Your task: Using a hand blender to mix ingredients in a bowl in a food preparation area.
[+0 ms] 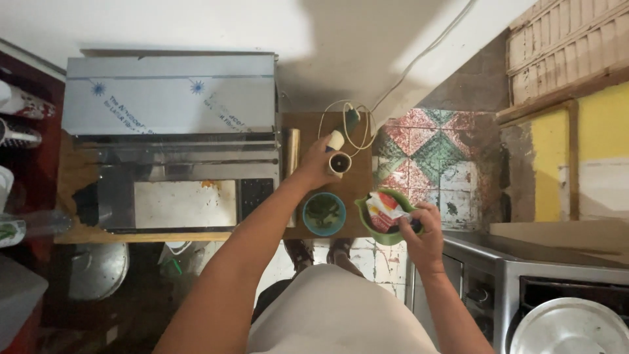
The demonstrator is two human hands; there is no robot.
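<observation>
The person wore a pale, off-white top (334, 311), plain and unmarked, that filled the lower middle of the head view. Both forearms were bare, with no sleeve reaching either one. The left hand (316, 164) carried no glove, ring or watch that could be made out, and the right hand (426, 236) was likewise bare, its wrist free of any band. Below the table edge two feet (321, 252) showed in dark, patterned footwear, too dim to tell more.
</observation>
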